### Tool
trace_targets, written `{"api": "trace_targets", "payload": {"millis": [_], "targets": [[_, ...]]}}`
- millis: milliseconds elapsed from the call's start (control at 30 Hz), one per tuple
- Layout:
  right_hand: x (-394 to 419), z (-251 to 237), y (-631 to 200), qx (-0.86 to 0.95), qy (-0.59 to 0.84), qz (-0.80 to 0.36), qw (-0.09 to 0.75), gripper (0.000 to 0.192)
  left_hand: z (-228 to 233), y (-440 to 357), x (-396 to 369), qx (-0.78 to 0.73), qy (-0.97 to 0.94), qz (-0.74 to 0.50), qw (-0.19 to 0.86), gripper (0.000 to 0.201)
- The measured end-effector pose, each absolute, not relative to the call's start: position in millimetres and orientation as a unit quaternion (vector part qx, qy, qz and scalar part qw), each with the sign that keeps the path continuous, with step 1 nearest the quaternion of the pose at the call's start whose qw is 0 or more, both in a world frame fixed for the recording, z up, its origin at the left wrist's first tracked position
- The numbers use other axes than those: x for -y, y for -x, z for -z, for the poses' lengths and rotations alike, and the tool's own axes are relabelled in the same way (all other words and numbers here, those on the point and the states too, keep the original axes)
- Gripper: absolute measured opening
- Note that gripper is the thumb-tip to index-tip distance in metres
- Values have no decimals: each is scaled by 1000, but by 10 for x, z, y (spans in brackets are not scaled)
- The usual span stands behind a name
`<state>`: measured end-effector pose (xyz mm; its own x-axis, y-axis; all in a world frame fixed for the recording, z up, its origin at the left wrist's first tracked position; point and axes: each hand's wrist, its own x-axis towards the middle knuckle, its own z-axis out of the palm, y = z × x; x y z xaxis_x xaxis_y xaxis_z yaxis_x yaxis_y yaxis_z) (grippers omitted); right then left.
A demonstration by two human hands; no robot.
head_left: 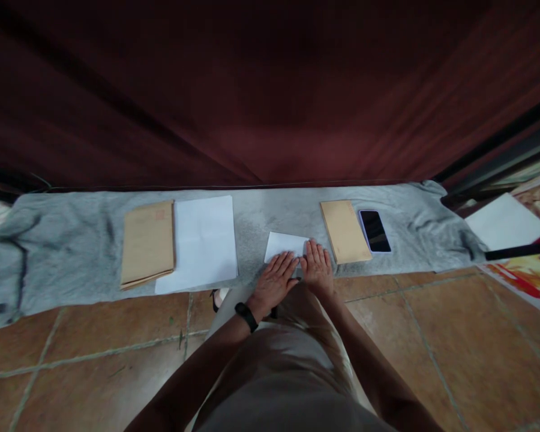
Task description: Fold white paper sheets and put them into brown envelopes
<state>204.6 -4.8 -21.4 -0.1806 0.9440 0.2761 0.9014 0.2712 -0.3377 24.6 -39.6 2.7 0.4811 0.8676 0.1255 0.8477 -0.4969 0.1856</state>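
Observation:
A small folded sheet of white paper [284, 242] lies on the grey cloth in front of me. My left hand [276, 277] rests flat on its near left part, fingers stretched out, a black band around the wrist. My right hand [317, 270] presses flat over its right end with the fingers extended. The two thumbs nearly meet at the paper's near edge, which the hands partly hide. Just right of my right hand lies a stack of tan envelopes [345, 231].
Larger white sheets [204, 243] lie to the left, partly under brown envelopes [148, 243]. A phone [374, 231] lies right of the tan stack. Grey cloth [276, 207] covers the narrow surface, with a dark red curtain [270, 144] behind it. Tiled floor [117, 354] shows below.

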Motion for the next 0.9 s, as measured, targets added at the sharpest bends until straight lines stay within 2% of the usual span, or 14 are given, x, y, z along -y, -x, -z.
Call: {"api": "trace_targets", "payload": {"millis": [900], "targets": [[68,200,-2229,782,589,-69,192,51,-46,104,507,-534,-841,-76,42,64]]}}
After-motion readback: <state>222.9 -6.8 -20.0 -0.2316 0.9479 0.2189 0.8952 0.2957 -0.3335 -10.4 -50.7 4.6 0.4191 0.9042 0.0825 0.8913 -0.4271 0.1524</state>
